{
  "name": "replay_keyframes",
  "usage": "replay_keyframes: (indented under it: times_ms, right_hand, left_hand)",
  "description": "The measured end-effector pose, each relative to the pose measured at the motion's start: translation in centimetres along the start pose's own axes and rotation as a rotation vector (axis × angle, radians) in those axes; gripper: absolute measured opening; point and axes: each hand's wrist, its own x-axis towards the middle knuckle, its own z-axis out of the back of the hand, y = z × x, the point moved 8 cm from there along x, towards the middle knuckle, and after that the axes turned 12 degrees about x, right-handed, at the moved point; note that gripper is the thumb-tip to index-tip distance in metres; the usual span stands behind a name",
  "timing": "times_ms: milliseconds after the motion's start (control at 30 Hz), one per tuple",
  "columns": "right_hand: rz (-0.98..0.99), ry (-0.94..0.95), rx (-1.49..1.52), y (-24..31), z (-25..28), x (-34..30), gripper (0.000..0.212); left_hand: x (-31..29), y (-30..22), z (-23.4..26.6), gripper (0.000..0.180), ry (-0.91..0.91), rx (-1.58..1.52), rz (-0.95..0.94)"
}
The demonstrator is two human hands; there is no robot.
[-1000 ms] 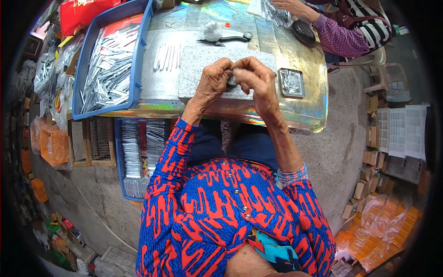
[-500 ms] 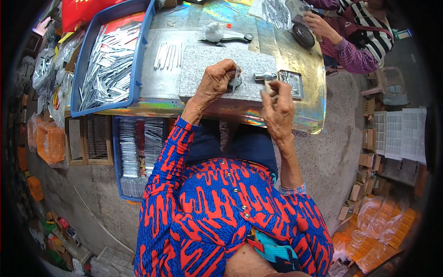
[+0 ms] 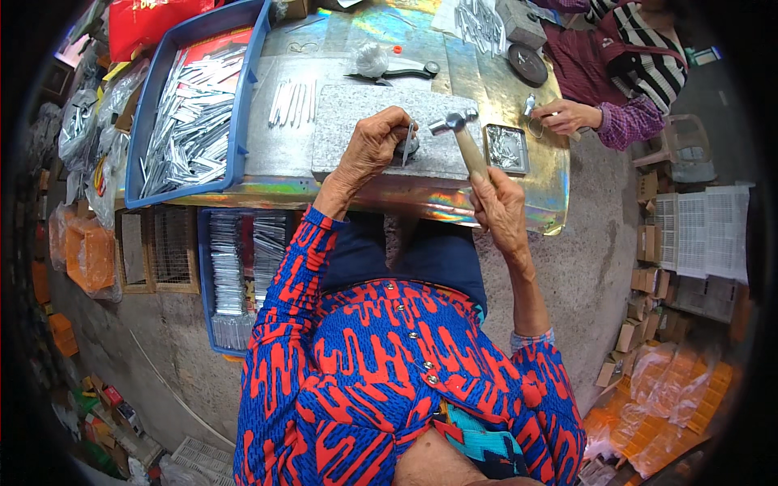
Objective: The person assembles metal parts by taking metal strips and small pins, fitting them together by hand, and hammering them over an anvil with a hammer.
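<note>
My right hand (image 3: pixel 501 206) is wrapped round the pale wooden handle of a hammer (image 3: pixel 468 150), whose metal head is over the right part of a grey stone block (image 3: pixel 348 101). Pinched in the fingers of my left hand (image 3: pixel 374 146) is a thin silver metal strip (image 3: pixel 408 139), standing upright at a small dark piece on the block. What that dark piece is, I cannot make out. Just right of the block sits a small square tray (image 3: pixel 521 166) of tiny metal parts. Several similar strips (image 3: pixel 293 104) lie in a row left of the block.
A blue bin (image 3: pixel 241 154) heaped with metal strips stands at the left. Behind the block lie dark-handled pliers (image 3: pixel 405 71) and a crumpled clear bag (image 3: pixel 373 57). At the right, a co-worker's hand (image 3: pixel 567 117) holds another hammer. A second blue crate (image 3: pixel 207 275) sits below the table.
My right hand has swung the hammer up and its head now tilts away from the block. My left hand stays nearly still. The co-worker's hand has come lower, with a hammer.
</note>
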Motion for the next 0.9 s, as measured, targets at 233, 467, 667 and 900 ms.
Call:
replay_keyframes:
  times_ms: [233, 467, 667, 900]
  right_hand:
    - [0.946, -0.127, -0.425, 14.6, -3.1, -4.8, 0.019]
    - [0.691, -0.004, -0.887, 7.8, -3.2, -1.4, 0.014]
    - [0.627, -0.07, -0.629, 6.1, -1.9, -0.8, 0.017]
    - [-0.027, -0.058, 0.206, -2.6, 0.1, 1.1, 0.028]
  left_hand:
    - [-0.2, -0.3, 0.3, 0.007, -0.017, -0.005, -0.026]
    - [0.2, -0.1, 0.3, 0.003, -0.008, 0.082, -0.02]
    - [0.1, -0.1, 0.3, 0.004, -0.003, 0.082, -0.064]
    - [-0.2, 2.2, 0.0, 0.014, 0.006, -0.279, 0.183]
